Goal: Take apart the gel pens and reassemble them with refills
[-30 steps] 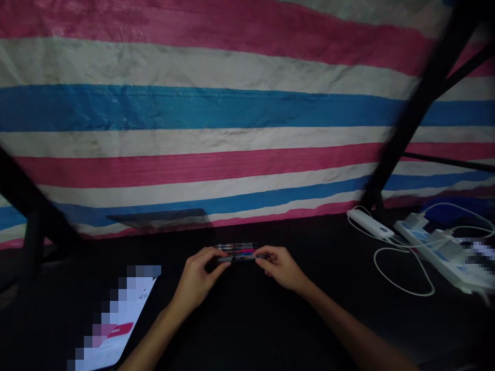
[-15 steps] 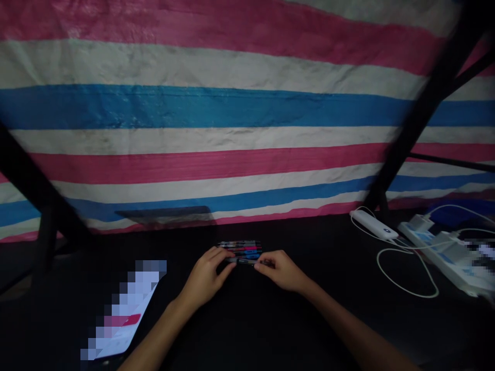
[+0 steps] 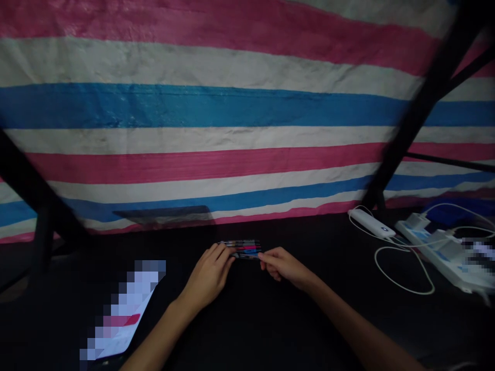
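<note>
Several pens lie side by side in a row on the black tabletop [image 3: 247,319]. A dark grey pen [image 3: 242,242] is at the far side, then one with a pink part [image 3: 249,248] and one with a blue part [image 3: 251,252]. Nearest to me is a dark pen [image 3: 245,256], pressed up against the row. My left hand [image 3: 211,270] is closed over the left ends, its thumb at the near pen's end; those ends are hidden. With thumb and forefinger, my right hand [image 3: 282,265] pinches the near pen's right tip.
At left lies a lit phone or tablet [image 3: 133,319], partly blurred out. On the right are a white power bank [image 3: 371,223], a looped white cable [image 3: 404,293] and a power strip [image 3: 456,263] with plugs. Black frame legs and a striped sheet [image 3: 232,108] stand behind.
The near dark pen has moved away from me, against the other pens. Both hands have shifted slightly, and the right fingers now grip closer to the pen's tip.
</note>
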Tool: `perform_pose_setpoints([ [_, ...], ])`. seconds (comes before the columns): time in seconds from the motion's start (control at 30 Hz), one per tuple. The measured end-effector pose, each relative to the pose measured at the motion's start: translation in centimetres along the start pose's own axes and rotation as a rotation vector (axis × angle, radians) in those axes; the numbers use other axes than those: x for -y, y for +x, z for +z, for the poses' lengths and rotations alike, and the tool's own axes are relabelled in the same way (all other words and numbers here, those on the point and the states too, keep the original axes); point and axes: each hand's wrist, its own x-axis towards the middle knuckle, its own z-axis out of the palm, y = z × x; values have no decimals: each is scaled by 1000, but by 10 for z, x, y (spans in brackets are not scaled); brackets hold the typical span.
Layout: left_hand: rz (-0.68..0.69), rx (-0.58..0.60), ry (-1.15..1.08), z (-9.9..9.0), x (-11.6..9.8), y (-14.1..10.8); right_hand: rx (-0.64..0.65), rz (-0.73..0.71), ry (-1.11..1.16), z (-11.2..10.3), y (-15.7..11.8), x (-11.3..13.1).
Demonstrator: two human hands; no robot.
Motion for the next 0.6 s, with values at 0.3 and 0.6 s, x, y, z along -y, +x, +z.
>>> perform_pose_setpoints([
  [0.3,-79,47,226,5,-7,-2,109,-11,155,9,3,-7],
  [0.6,-157,63,230,8,-10,-2,141,23,147,8,-1,-2],
])
